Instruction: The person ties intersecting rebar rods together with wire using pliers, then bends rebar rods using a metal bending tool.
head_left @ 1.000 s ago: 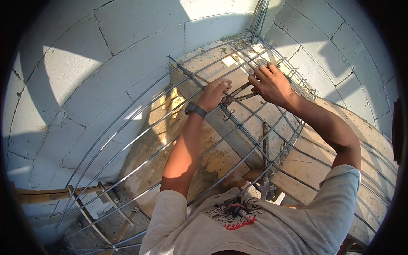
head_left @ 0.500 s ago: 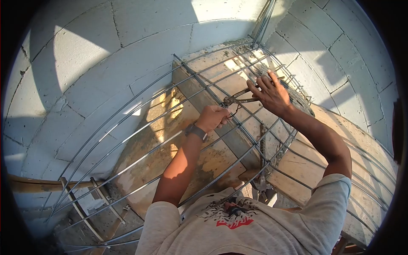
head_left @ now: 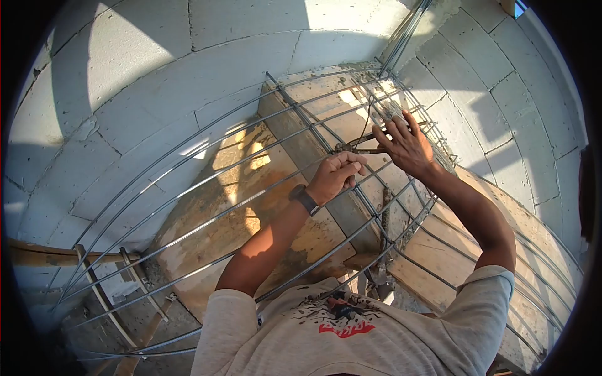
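Observation:
My right hand (head_left: 407, 144) grips the handles of a pair of pincers (head_left: 369, 150). Their jaws meet the crossing of the steel bars, partly behind my left hand. Just in front of the jaws is my left hand (head_left: 340, 175), its fingers curled in and the thumb pressed to them; whether anything is between them is hidden. A thin dark tie wire (head_left: 369, 116) sticks up beside the pincers. Beneath both hands spreads a rebar grid (head_left: 295, 169) of long ribbed bars crossed by shorter ones.
Stepped wooden formwork boards (head_left: 433, 244) lie under the bars. Pale block walls (head_left: 144, 156) rise on the left and right. Upright bars (head_left: 404, 37) stand in the far corner. Wooden sticks (head_left: 103, 294) are at lower left, and long bar ends reach out there.
The left hand has shifted slightly and its fingers have curled away from the wire it was pinching. The pincers have turned, with their handles closer together. The wire now points upward.

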